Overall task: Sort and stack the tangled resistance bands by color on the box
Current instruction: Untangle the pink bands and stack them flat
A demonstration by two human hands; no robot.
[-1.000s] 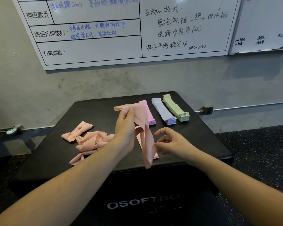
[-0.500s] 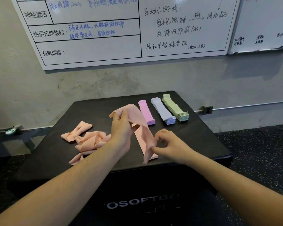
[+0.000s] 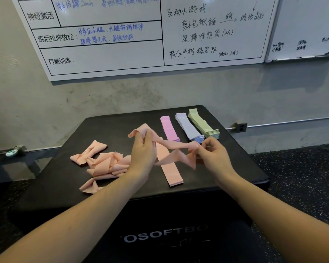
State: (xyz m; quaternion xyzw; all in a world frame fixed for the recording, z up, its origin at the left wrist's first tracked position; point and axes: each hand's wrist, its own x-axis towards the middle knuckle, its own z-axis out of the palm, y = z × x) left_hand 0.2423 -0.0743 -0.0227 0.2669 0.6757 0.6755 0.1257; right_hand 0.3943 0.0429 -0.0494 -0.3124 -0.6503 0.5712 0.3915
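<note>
Far left on box (image 3: 226, 168): tangled peach bands (image 3: 103, 164), unsorted, approx. half the peach lot by my est. My left hand (image 3: 142, 154) grips one end of a twisted peach band (image 3: 175, 149); right hand (image 3: 213, 156) pinches the other end, held over the flat peach stack (image 3: 169, 171). Beyond: pink stack (image 3: 168, 128), lilac stack (image 3: 188, 128), green stack (image 3: 203, 124), all done. Room free nr front edge; right edge close.

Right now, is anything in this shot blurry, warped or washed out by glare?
Head view: wide-angle bend curves the whiteboard edges; soft glare patches along its top. The peach band between left hand and right hand looks sharp. Lighting is dim and even; the box top shows little detail.
</note>
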